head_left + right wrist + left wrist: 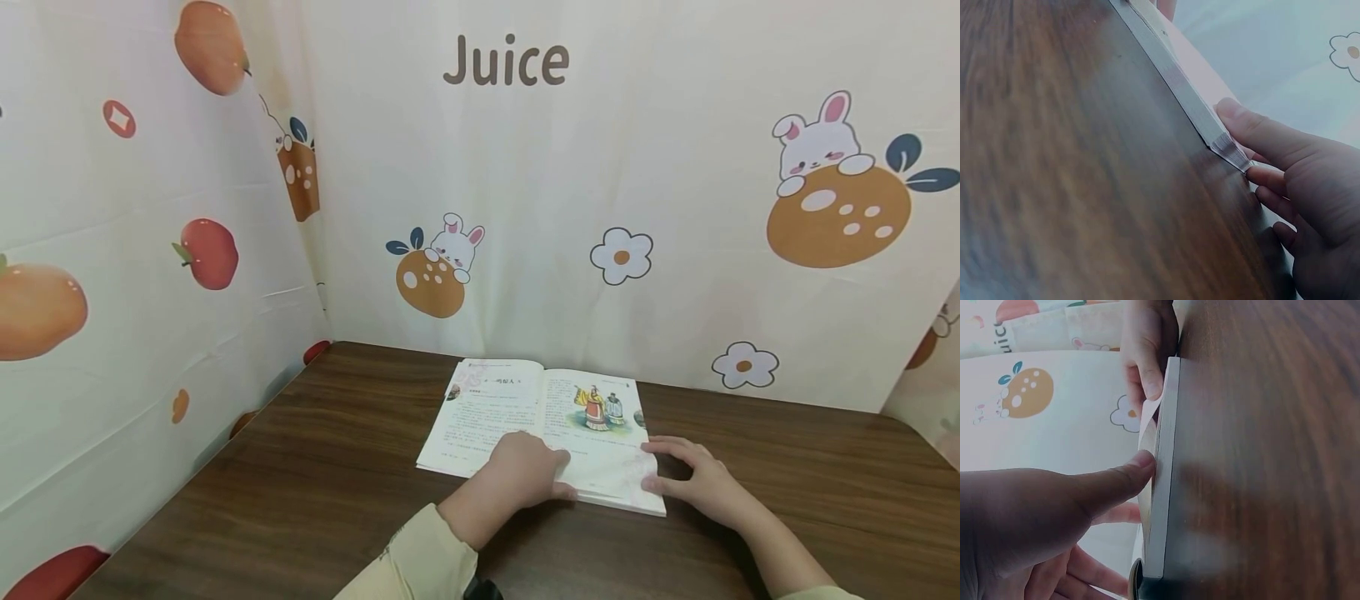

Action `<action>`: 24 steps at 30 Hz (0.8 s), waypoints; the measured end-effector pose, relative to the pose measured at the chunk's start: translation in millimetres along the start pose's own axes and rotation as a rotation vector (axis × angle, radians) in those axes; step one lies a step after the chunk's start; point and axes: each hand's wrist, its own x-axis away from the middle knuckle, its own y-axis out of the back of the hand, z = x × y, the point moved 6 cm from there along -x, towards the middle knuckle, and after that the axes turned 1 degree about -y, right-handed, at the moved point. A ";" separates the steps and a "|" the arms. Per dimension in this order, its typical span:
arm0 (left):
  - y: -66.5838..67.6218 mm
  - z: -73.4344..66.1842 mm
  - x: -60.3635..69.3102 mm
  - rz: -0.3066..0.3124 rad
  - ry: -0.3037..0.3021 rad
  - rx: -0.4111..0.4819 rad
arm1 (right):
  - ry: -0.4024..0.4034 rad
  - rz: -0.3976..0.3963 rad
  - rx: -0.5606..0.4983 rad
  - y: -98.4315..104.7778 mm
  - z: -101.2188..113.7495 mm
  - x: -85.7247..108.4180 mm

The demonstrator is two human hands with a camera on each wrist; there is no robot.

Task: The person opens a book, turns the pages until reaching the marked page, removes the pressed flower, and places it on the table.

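- The thick, open book of white printed paper pages [487, 417] lay face up on the dark brown, wood-grained counter [262, 500]; a sideways tug, I judged, could have swung it round, since only my touch seemed to steady it.
- Its right-hand page, with a coloured drawing of robed figures [596, 408], bowed up a little along the lower edge. A hard pull there could have creased the sheet or torn it at the fold.
- My right fingers [671, 447] grasped the book's outer edge near the lower corner, thumb on top, index finger against the stacked pages. Pinching too deep could have caught several sheets at once; pinching too lightly could have let the paper spring out.
- My left fingers [551, 460] lay relaxed over the lower pages, clenched on nothing that I could see, thumb at the bottom edge near the fold. Leaning on them could have pinned a sheet and wrinkled it.
- The pale yellow cloth sleeve [420, 554] on my left arm lay short of the book; a long reach could have dragged it across the paper.
- The white cloth curtain printed with fruit and rabbits [525, 167] hung just beside the book's far edge; a forward shove could have rucked it.
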 end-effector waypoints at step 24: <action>1.2 -0.1 0.2 -0.031 -0.004 -0.002 | -0.094 0.043 -0.082 -3.4 -11.3 -5.2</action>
